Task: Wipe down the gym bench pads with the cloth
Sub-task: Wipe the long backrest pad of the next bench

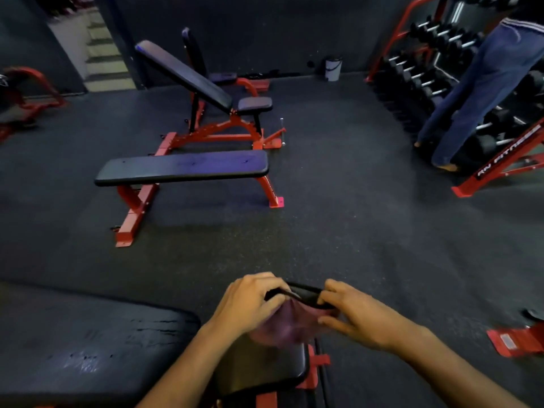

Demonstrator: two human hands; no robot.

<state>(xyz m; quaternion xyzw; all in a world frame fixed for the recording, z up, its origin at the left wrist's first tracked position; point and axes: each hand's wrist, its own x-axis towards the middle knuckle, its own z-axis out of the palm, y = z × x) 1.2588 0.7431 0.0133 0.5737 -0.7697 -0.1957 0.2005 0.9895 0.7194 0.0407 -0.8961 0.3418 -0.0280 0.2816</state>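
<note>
Pinkish cloth (290,325) pinched between left hand (250,301) and right hand (350,313) above seat pad (265,366); loose bunching risks slipping mid-wipe.

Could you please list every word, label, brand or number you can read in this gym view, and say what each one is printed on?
"RN FITNESS": white letters along the sloping red steel beam of the dumbbell rack; the last letters are blurred, so that reading is partly a guess.
Pale sticker on the red steel bench foot: too blurred to read.
Nothing else legible.
</note>
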